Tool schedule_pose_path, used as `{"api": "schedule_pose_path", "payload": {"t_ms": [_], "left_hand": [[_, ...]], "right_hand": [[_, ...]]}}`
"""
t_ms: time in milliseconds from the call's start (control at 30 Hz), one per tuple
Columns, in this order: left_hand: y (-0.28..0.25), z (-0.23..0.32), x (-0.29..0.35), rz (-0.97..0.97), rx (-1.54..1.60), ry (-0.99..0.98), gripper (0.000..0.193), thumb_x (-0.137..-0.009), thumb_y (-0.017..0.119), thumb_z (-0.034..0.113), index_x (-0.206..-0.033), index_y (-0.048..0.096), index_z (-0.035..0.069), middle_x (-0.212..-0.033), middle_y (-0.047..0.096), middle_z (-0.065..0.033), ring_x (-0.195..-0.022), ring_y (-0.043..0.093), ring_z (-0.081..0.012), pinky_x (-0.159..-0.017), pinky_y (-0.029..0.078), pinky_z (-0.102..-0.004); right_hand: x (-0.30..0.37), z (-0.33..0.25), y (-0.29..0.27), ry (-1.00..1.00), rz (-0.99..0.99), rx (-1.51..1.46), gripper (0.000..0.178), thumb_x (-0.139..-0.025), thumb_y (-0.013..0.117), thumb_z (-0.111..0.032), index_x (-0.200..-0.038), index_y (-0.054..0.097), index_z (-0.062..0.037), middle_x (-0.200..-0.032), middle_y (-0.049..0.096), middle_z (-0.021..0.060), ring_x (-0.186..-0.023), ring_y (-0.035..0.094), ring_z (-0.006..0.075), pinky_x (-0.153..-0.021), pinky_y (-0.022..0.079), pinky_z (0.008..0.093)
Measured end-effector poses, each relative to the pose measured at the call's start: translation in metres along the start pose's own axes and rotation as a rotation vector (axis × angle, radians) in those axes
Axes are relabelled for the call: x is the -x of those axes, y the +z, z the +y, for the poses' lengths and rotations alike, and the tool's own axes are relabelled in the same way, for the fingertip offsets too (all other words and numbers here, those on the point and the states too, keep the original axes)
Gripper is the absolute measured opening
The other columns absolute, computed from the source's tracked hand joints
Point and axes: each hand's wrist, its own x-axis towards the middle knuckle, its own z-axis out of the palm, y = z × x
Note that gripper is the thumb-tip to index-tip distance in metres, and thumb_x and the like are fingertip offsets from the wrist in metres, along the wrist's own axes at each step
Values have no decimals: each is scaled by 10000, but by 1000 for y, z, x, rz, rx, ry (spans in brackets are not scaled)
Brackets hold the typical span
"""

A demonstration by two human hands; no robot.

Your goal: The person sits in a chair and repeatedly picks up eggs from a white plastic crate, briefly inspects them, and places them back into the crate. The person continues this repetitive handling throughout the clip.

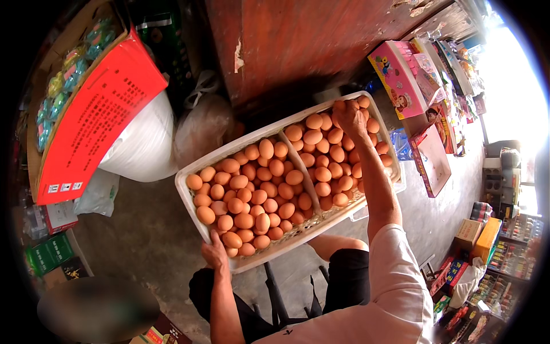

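A cream plastic crate full of brown eggs is in front of me, slanting up toward the far right. A divider splits it into two compartments, both heaped with loose eggs. My left hand grips the crate's left end close to the near corner, its thumb over the rim. Reaching across the right compartment, my right hand is closed at the far rim near the right corner. Its fingertips are hidden, and eggs lie right beside it.
Beyond the crate stands a reddish-brown wooden panel. White sacks and an open carton with a red flap are at the left. Display boxes and an open tray box sit at the right, with stocked shelves farther off.
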Motion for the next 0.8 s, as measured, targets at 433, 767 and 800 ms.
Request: {"api": "schedule_pose_path", "payload": {"t_ms": [433,767,800], "left_hand": [[0,-4,-1,-5,44,84,483,-864,561,352,-1033,590,-99,-932,648,-239,-861,637,-341,-719,490,-393],[-2,7,3,16,-28,52,551,-842,567,390,-998,592,-137,-914,641,-269,-852,638,-354,-714,494,-414],[-1,2,2,10,-48,56,548,-843,566,390,-993,593,-136,-909,642,-266,-844,639,-350,-710,492,-413]], "right_hand": [[-26,34,20,162,74,-191,467,-854,453,-436,-1028,609,-33,-795,644,191,-813,635,337,-769,492,426],[-12,39,-7,-89,-22,73,340,-906,393,-359,-1154,527,-170,-931,619,244,-893,587,416,-783,456,499],[-10,39,-2,-82,16,53,343,-904,396,-362,-1157,525,-170,-930,619,244,-903,584,417,-788,455,502]]}}
